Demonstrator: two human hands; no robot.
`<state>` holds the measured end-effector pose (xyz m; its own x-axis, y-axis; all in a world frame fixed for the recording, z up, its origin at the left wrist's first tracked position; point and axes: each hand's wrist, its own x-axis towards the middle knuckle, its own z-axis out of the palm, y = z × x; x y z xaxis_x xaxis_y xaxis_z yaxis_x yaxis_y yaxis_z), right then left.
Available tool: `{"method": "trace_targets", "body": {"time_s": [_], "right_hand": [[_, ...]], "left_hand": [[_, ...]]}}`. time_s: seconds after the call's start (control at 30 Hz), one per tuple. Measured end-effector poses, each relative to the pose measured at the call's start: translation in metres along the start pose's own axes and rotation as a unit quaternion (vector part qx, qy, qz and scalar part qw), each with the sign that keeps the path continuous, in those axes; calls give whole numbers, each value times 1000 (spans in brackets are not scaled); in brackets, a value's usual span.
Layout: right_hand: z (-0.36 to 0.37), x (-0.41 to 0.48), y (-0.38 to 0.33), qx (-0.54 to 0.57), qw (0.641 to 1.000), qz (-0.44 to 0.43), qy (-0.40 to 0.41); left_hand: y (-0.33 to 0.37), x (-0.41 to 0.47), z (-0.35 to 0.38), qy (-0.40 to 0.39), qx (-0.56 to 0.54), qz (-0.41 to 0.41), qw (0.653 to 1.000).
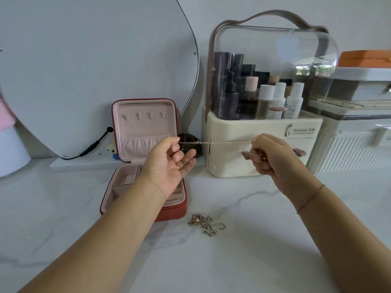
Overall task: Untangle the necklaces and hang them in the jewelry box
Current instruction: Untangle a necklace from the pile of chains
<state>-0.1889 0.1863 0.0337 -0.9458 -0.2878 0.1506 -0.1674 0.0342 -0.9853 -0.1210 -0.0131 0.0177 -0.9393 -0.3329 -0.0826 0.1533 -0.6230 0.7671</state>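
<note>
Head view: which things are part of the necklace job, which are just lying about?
Job: chain stretched between left hand and right hand; tangled necklaces on the counter; open jewelry box.
Lying about: makeup organizer, mirror, cable, white cases at right.

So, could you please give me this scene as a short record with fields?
left hand: pinches one end of the silver chain
right hand: pinches the other end
silver chain: stretched straight between both hands, above the marble counter
tangled necklaces: heaped on the counter, near the jewelry box
jewelry box: open, lid upright
hooks: in the lid, nothing hung yet
background: cosmetics organizer behind the hands
</note>
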Motion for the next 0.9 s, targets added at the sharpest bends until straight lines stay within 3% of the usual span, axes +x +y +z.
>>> {"method": "trace_targets", "body": {"time_s": [0.13, 0.33, 0.5, 0.67, 0.8, 0.9], "right_hand": [[0, -1, 1, -20, 999, -14, 26], [-1, -1, 2, -40, 997, -69, 11], [0, -5, 0, -41, 992, -117, 1], [5, -8, -4, -75, 981, -179, 24], [6, -8, -2, -79, 974, -212, -12], [9, -8, 1, -97, 968, -225, -44]], "left_hand": [[3, 4, -5, 57, -13, 3, 998], [3, 6, -6, 104, 102, 29, 989], [5, 4, -4, 139, 221, 92, 961], [1, -3, 3, 84, 329, 147, 929], [-14, -12, 10, 21, 422, 187, 887], [-24, -15, 12, -18, 433, 180, 883]]}}
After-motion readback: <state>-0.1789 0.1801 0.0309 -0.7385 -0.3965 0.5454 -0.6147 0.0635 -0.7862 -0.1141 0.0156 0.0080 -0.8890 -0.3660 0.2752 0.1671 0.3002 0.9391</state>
